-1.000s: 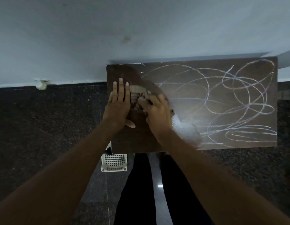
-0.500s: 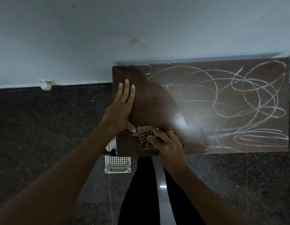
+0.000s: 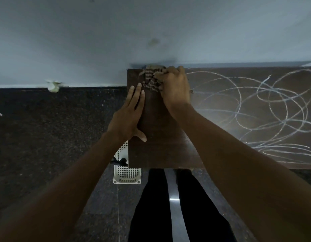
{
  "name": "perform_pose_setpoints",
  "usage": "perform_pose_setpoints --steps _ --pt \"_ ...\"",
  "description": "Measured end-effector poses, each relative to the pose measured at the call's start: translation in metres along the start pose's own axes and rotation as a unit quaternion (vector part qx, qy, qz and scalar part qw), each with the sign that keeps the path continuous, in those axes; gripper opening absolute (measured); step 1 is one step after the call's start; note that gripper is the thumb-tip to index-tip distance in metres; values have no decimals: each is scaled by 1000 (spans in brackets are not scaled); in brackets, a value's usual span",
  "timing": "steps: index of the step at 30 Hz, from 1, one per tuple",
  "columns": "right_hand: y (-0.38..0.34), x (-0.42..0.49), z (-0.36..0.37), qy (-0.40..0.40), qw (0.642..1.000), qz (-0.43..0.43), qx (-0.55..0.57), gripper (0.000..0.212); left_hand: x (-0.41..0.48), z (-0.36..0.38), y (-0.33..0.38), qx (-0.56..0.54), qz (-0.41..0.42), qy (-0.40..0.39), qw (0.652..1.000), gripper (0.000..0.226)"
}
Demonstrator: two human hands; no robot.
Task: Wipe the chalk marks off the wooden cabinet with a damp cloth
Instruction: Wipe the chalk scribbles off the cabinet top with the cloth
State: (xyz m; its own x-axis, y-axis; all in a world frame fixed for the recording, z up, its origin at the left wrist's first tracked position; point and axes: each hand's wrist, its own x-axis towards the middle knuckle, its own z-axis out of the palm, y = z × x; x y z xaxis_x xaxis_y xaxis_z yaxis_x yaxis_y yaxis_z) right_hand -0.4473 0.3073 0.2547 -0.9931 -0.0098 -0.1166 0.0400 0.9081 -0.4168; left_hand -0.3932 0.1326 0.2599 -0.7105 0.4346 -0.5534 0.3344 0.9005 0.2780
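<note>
Crumpled striped cloth (image 3: pixel 152 79) on the dark wooden cabinet (image 3: pixel 165 151)
It lies bunched at the cabinet top's far left corner; chalk marks (image 3: pixel 280 117), looping white scribbles, cover the cabinet top's right part.

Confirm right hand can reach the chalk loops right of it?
Likely yes: the right hand grips the striped cloth at the cabinet's back edge, the chalk loops start right beside it, nothing lies between.

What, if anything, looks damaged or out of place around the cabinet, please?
Left of the cabinet, the foot of the wall has a chipped patch, and a dull stain marks the wall higher up. A white perforated item stands on the floor, partly hidden by the cabinet's near left corner.
</note>
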Motion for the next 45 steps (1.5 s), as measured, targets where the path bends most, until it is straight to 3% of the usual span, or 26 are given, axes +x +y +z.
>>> perform_pose_setpoints --steps 6,10,16,19,22,25,28,35,41,45 --pt "-4 -33 5 -18 999 -22 -19 33 -7 9 -12 -16 -41 51 998 165" --pt "-2 -102 15 -53 995 -78 -6 44 -8 12 -20 -65 -17 51 996 157" --pt "11 -213 32 -76 990 -110 45 41 -5 -6 -14 -77 -21 34 996 108" --pt "26 -240 33 -73 991 -94 61 43 6 -15 -6 -47 18 70 996 99" --pt "38 -236 30 -46 993 -85 61 43 21 -21 4 -30 17 10 999 122" --pt "42 -210 25 -23 997 7 79 55 27 -24 6 -9 3 -46 999 153" --pt "47 -157 10 -18 997 67 42 68 26 -21 3 16 11 -48 999 166" --pt "41 -30 2 45 995 82 17 48 24 -11 1 45 26 -6 999 167" --pt "21 -12 13 81 992 96 -14 53 22 -9 1 41 23 7 999 167" --pt "-11 -2 20 53 997 50 2 39 21 -9 1 23 14 5 1000 168"
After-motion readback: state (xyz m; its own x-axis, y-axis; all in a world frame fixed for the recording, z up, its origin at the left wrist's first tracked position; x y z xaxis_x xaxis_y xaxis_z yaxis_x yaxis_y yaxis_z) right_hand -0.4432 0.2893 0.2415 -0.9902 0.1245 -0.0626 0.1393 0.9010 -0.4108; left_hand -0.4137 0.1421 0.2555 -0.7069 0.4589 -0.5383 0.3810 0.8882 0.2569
